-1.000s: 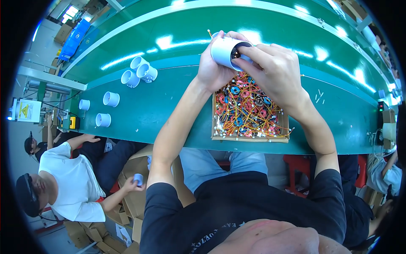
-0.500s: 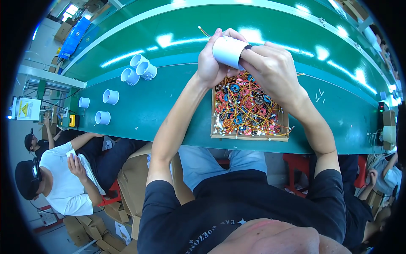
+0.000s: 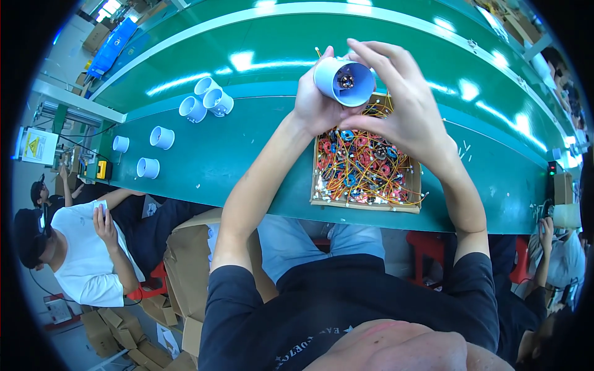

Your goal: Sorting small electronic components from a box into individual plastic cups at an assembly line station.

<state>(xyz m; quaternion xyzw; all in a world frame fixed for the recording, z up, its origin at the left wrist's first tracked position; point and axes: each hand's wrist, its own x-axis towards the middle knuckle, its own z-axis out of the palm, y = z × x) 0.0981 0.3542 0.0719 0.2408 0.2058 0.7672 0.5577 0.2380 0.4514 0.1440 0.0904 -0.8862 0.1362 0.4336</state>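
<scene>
My left hand (image 3: 310, 102) grips a white plastic cylinder (image 3: 361, 93) above the bench, its open mouth tilted up. Deep inside the cylinder sits a small round part with copper-coloured windings (image 3: 345, 81). A thin wire end sticks out behind the cylinder, by my left fingertips. My right hand (image 3: 405, 102) is open beside the mouth, fingers stretched and thumb apart, with nothing visible in it. Below both hands lies a shallow cardboard box (image 3: 365, 206) full of red, blue and dark wound coils (image 3: 362, 157) with yellow-orange leads and white connectors.
Several white cylinders (image 3: 162, 138) stand on the green bench (image 3: 247, 167) to the left. Small white sticks (image 3: 464, 149) lie right of the box. A co-worker in a white shirt (image 3: 86, 247) sits at the left. Behind the bench runs a pale rail (image 3: 247, 21).
My right hand has come out of the cylinder's mouth and opened. The cylinder has turned so its mouth faces up toward me, showing the wound part inside.
</scene>
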